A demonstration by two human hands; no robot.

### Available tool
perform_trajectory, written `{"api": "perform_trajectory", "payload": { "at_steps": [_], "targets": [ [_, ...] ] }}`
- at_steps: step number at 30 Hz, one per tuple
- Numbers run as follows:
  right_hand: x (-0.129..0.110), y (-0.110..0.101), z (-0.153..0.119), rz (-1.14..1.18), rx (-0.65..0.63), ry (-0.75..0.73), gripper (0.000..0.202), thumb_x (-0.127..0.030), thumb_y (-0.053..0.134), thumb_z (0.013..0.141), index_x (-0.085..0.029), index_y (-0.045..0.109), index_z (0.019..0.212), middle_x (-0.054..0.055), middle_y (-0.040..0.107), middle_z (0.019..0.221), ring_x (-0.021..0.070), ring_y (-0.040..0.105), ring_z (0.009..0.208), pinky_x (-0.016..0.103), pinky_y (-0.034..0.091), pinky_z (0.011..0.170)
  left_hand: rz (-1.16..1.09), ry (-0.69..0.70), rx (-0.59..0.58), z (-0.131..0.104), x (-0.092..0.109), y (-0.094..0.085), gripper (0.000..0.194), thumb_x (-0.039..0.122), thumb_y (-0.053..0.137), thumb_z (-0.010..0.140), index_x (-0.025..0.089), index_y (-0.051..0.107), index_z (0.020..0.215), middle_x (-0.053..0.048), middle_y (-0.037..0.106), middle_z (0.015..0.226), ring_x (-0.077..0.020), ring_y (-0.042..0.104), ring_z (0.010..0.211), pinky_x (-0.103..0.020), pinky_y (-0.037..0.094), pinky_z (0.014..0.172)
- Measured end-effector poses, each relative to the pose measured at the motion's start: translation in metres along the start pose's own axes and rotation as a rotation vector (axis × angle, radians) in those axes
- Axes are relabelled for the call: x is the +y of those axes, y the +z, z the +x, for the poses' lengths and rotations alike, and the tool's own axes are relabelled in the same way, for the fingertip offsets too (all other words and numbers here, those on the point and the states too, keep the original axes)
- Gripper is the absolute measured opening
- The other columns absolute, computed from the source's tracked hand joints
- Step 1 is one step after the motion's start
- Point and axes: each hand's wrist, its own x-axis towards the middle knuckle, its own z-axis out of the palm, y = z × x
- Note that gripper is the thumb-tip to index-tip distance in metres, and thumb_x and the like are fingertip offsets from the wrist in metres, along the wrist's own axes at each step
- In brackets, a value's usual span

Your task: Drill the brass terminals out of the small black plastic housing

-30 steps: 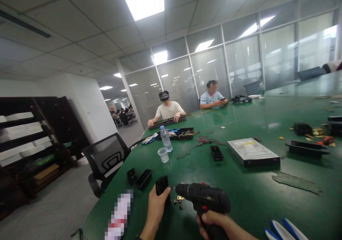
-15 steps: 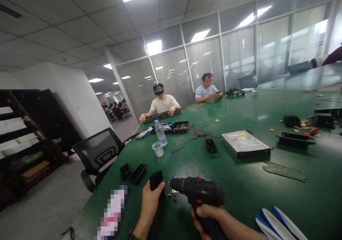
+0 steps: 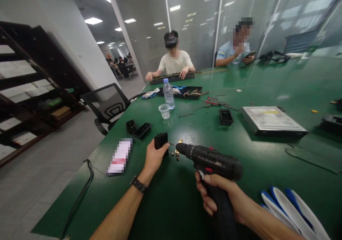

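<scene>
My left hand grips a small black plastic housing, its thumb along the near right side. A black cordless drill is in my right hand, its bit pointing left at the housing. The bit's tip is close to my left thumb; whether it sits in a screw I cannot tell. Small brass-coloured metal pieces lie on the green table just behind the drill's chuck. Left of the housing are two more black plastic housings, one an open tray and one boxier.
A plastic cup and a water bottle stand ahead. Farther right are a black socket box and a silver disc drive. White-and-blue gloves lie near right, a blurred pink-white item at left. Two people sit across.
My view has tilted down, so the table and the people appear larger and higher. Both hands keep their hold on the housing and the drill. The person at right has raised a hand.
</scene>
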Motion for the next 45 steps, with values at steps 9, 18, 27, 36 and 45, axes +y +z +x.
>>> {"api": "perform_trajectory", "payload": {
  "at_steps": [9, 18, 27, 36, 45],
  "targets": [
    [-0.006, 0.002, -0.002, -0.028, 0.009, -0.008, 0.021, -0.027, 0.055, 0.088, -0.011, 0.066, 0.096, 0.003, 0.057, 0.073, 0.0097, 0.050, 0.045, 0.029, 0.046, 0.050, -0.047, -0.005, -0.019, -0.001, 0.001, 0.004, 0.034, 0.038, 0.073, 0.072, 0.014, 0.065, 0.094, -0.001, 0.063, 0.081, -0.0125, 0.057, 0.066, -0.024, 0.049, 0.062],
    [-0.009, -0.001, -0.004, -0.046, 0.061, 0.008, 0.021, -0.029, 0.054, 0.088, -0.013, 0.064, 0.097, 0.004, 0.055, 0.072, 0.0091, 0.045, 0.043, 0.030, 0.043, 0.048, -0.048, 0.035, -0.079, 0.001, 0.005, 0.002, 0.035, 0.036, 0.070, 0.075, 0.013, 0.065, 0.101, -0.003, 0.065, 0.086, -0.0132, 0.058, 0.072, -0.028, 0.051, 0.073],
    [-0.015, 0.000, -0.005, -0.142, 0.086, 0.048, 0.023, -0.034, 0.056, 0.084, -0.016, 0.063, 0.097, 0.005, 0.054, 0.071, 0.0117, 0.044, 0.042, 0.032, 0.041, 0.046, -0.031, 0.083, -0.075, -0.001, 0.007, 0.000, 0.029, 0.034, 0.068, 0.077, 0.014, 0.063, 0.097, -0.003, 0.063, 0.087, -0.0122, 0.055, 0.073, -0.024, 0.047, 0.071],
    [-0.017, 0.006, -0.004, -0.117, 0.113, 0.068, 0.024, -0.037, 0.059, 0.080, -0.018, 0.062, 0.093, 0.004, 0.053, 0.069, 0.0100, 0.039, 0.039, 0.031, 0.038, 0.043, 0.030, 0.131, -0.010, -0.006, 0.010, 0.002, 0.027, 0.032, 0.067, 0.078, 0.014, 0.064, 0.097, -0.002, 0.063, 0.086, -0.0136, 0.056, 0.078, -0.024, 0.045, 0.073],
    [-0.007, -0.001, -0.002, 0.021, 0.000, 0.016, 0.023, -0.029, 0.050, 0.088, -0.013, 0.062, 0.099, 0.003, 0.054, 0.073, 0.0085, 0.045, 0.043, 0.028, 0.043, 0.047, 0.052, 0.094, 0.011, -0.006, 0.012, 0.003, 0.029, 0.036, 0.067, 0.077, 0.015, 0.065, 0.097, -0.002, 0.064, 0.085, -0.0135, 0.056, 0.074, -0.025, 0.047, 0.074]
  ]
}}
